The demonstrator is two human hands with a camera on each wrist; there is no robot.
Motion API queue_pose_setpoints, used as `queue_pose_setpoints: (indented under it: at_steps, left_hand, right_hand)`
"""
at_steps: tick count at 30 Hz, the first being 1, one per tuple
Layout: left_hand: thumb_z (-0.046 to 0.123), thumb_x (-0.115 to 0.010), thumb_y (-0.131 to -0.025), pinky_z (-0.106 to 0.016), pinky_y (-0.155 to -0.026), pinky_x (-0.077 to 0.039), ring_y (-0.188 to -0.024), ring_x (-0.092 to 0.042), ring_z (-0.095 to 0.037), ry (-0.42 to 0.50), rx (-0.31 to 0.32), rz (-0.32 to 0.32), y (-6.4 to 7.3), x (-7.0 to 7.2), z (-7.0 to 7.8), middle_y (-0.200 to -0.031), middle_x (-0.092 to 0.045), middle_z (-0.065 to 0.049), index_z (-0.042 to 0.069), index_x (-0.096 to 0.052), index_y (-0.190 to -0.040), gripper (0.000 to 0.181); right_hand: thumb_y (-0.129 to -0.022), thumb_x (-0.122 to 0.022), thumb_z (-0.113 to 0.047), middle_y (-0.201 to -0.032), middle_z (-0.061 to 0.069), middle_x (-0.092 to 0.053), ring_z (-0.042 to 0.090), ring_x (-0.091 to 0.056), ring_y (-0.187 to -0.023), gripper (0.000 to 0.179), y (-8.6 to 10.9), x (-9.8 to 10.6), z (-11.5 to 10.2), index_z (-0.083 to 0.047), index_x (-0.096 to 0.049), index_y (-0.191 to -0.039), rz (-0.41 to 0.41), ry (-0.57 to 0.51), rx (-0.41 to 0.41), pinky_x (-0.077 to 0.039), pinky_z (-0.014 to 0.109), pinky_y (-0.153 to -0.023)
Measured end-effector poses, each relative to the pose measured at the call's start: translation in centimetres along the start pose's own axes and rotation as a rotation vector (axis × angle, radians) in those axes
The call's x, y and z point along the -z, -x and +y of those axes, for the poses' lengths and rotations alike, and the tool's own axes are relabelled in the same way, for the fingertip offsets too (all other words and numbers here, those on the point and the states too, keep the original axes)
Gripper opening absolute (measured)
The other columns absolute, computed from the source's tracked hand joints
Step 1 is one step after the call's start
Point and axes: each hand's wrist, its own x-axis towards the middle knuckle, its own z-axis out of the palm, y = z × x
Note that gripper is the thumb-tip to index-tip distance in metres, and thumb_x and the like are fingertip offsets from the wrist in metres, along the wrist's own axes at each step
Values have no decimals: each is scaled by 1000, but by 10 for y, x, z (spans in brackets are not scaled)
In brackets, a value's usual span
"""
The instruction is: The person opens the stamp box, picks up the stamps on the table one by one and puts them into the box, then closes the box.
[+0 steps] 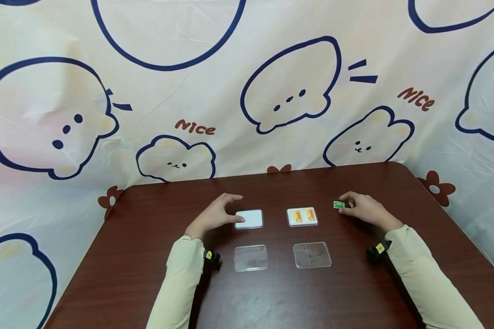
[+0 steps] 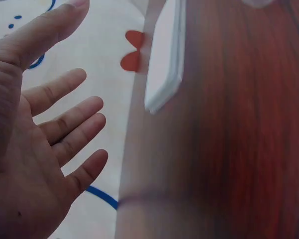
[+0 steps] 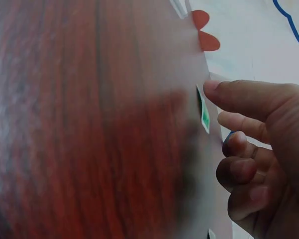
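My left hand [image 1: 216,212] reaches over a white-topped flat case [image 1: 251,219], thumb across its left corner and the other fingers stretched out beyond its far edge. In the left wrist view, that hand's fingers [image 2: 92,106] are spread, and the white case [image 2: 164,59] appears to their right. A small green card [image 1: 339,204] is at the far right of the table, right beside the thumb and forefinger of my right hand [image 1: 366,210]. Seen from the right wrist, the green card [image 3: 204,112] sits just left of the thumb tip, thumb and forefinger apart, the other fingers loosely curled.
A flat case with two orange-and-yellow cards [image 1: 302,216] lies between the hands. Nearer me are two clear plastic lids or trays, one on the left [image 1: 251,258] and one on the right [image 1: 312,255]. A printed cloth [image 1: 271,151] hangs behind the brown table [image 1: 251,301].
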Motion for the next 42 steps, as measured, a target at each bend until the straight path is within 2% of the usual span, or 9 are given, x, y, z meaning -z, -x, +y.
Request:
queue_pose_setpoints:
  at_steps: [11, 20, 30, 37, 42]
  left_hand:
    - [32, -79, -80, -48, -105, -41, -129, -44, -28, 63, 32, -17, 5, -1, -19, -141, -48, -8, 17, -51, -139, 67]
    - [34, -79, -79, -48, -105, -41, -128, -45, -28, 54, 31, 0, 5, -5, -31, -139, -49, -8, 18, -53, -137, 66]
    - [35, -80, -79, -48, -107, -39, -129, -45, -28, 28, 31, -4, 7, -6, -35, -140, -47, -10, 18, -55, -136, 65]
    - [34, -80, -78, -49, -108, -38, -131, -43, -29, 52, 5, -3, 7, -8, -40, -143, -44, -10, 17, -55, -135, 64]
    - [34, -81, -78, -51, -109, -36, -134, -40, -29, 18, -8, -4, 7, -10, -41, -144, -43, -9, 16, -56, -135, 65]
  right_hand:
    - [-92, -63, -33, -80, 5, -49, 19, -47, -74, 46, -6, -4, 3, -4, -57, -127, -21, 37, -19, -33, 30, -60]
    - [-94, -61, -29, -76, 4, -46, 18, -44, -70, 32, -5, -5, 3, -6, -61, -116, 4, 14, -8, -32, 30, -59]
    - [-94, -61, -29, -76, 4, -45, 17, -44, -70, 29, -5, -6, 1, -7, -61, -114, 14, 17, -3, -32, 30, -58]
    - [-94, -62, -27, -75, 3, -45, 18, -45, -71, 27, -4, -3, -10, -8, -61, -112, 35, 1, 23, -34, 30, -58]
    - [-93, -64, -29, -75, 3, -45, 17, -46, -71, 27, -4, -4, -25, -9, -62, -111, 51, -18, 60, -35, 29, -58]
